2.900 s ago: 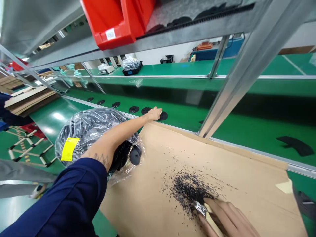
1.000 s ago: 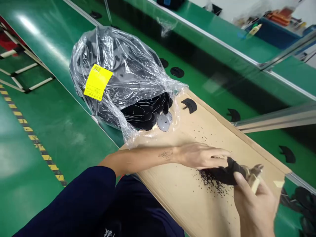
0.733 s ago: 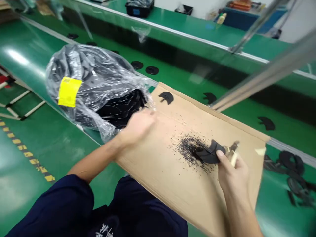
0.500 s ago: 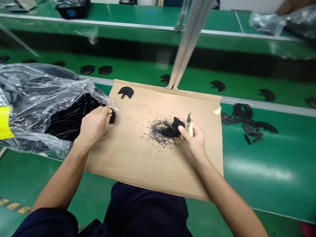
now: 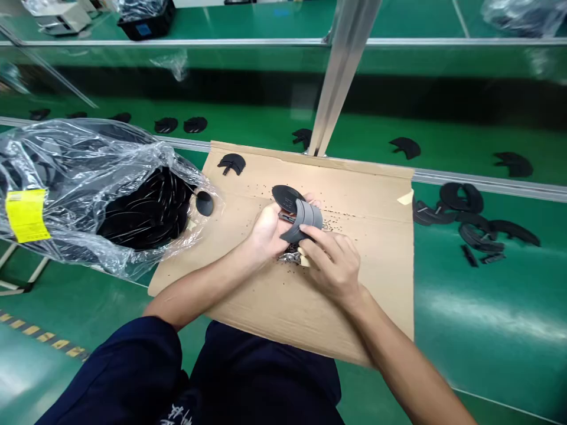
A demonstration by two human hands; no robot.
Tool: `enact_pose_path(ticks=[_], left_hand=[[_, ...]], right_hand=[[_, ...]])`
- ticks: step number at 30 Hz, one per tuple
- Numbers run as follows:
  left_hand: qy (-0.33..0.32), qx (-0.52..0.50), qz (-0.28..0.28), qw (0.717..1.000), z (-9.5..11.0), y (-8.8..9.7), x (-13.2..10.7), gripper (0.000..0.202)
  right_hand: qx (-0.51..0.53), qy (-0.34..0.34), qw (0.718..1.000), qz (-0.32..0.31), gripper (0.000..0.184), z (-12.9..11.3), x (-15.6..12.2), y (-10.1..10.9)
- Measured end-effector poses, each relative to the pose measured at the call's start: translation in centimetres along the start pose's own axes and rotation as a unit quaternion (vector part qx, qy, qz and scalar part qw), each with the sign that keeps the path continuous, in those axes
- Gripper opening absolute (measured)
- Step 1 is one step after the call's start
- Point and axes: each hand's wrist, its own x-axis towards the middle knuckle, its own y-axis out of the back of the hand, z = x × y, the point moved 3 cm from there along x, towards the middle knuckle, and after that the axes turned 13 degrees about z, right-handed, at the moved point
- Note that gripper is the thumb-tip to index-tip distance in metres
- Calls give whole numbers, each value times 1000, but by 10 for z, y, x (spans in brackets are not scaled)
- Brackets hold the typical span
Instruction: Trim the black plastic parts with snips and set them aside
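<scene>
Holding a black oval disc [image 5: 287, 198] and a grey curved flap [image 5: 309, 215] together above a cardboard sheet [image 5: 367, 307], both hands are working close over its middle. The left hand [image 5: 268, 233] is cupping the disc from beneath, its grip closed on the lower edge. The right hand [image 5: 332, 265] is pressing down on the flap, grip clenched. A small pair of snips [image 5: 290, 257] with a pale handle is sitting in or just under that hand, though the view here is poor and the hold may be partly hidden. Black crumbs [image 5: 330, 225] are lying scattered around the hands. The step in hand appears to be trimming or fitting at the join of disc and flap; the next move seems to call for a steady two-handed hold so the snips can reach that edge. Nearby, a clear plastic bag [image 5: 66, 147] is lying open on the green desk [image 5: 465, 307], holding stacked black pieces [image 5: 146, 209].
</scene>
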Motion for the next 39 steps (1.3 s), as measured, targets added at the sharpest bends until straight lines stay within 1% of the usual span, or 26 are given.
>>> enact_pose_path(ticks=[1, 2, 4, 5, 6, 7, 9, 10, 11, 13, 16, 18, 20, 21, 23, 24, 25, 26, 28, 30, 31, 32, 34, 39], left_hand=[[-1, -17, 1, 1000, 3, 0, 0, 42], [-8, -29, 4, 1000, 6, 1, 0, 43], [-25, -39, 14, 999, 9, 4, 0, 42], [-33, -42, 18, 998, 7, 6, -1, 41], [-42, -44, 21, 998, 4, 7, -1, 39], [-54, -44, 21, 997, 0, 8, -2, 37], [-84, -34, 20, 996, -10, 9, -4, 32], [-102, -23, 19, 994, -14, 10, -5, 31], [-122, -8, 15, 992, -16, 12, -4, 30], [-161, 28, 0, 987, -15, 19, -1, 29], [-218, 65, -17, 974, -2, 34, 7, 28], [-269, 63, -36, 960, 8, 44, 11, 26], [-335, 67, -71, 937, 12, 50, 11, 21], [-372, 80, -93, 920, 11, 52, 9, 20], [-449, 127, -132, 875, 6, 54, 3, 27], [-486, 159, -138, 848, 3, 54, 0, 30], [-522, 191, -136, 820, 0, 55, -3, 29], [-556, 222, -125, 791, -2, 55, -6, 24], [-610, 282, -98, 734, -4, 54, -10, 13], [-650, 321, -86, 683, -4, 54, -12, 26], [-661, 332, -85, 667, -4, 55, -12, 34], [-666, 340, -84, 659, -4, 55, -11, 41], [-664, 354, -85, 654, -5, 56, -9, 47], [-649, 390, -100, 646, -11, 56, -7, 42]], right_hand=[[29, -8, 1000, 4, 20, -2, 0, -1], [62, -30, 997, 20, 19, -4, 1, -1], [121, -117, 983, 77, 13, -4, 3, 0], [148, -179, 967, 102, 11, -2, 4, 1], [176, -248, 946, 115, 15, 0, 3, -1], [208, -317, 919, 113, 22, 2, 2, -3], [282, -428, 855, 77, 36, 4, 0, -10], [314, -465, 825, 58, 41, 5, -1, -13], [338, -491, 802, 45, 44, 5, -1, -14], [367, -520, 770, 42, 45, 7, -2, -15], [389, -543, 740, 72, 44, 12, -3, -13], [394, -563, 721, 89, 43, 16, -6, -12], [398, -587, 699, 94, 42, 19, -9, -14], [400, -599, 688, 94, 42, 19, -10, -15], [401, -615, 673, 93, 43, 19, -13, -17], [401, -618, 670, 88, 43, 17, -14, -18], [400, -619, 671, 84, 42, 16, -14, -18], [396, -616, 677, 80, 41, 15, -15, -18], [385, -600, 697, 75, 41, 13, -16, -18], [376, -576, 723, 68, 40, 13, -16, -18], [372, -563, 735, 63, 39, 13, -16, -18], [370, -551, 746, 58, 37, 13, -16, -17], [362, -531, 764, 54, 36, 14, -16, -17], [338, -505, 792, 64, 33, 12, -13, -14]])
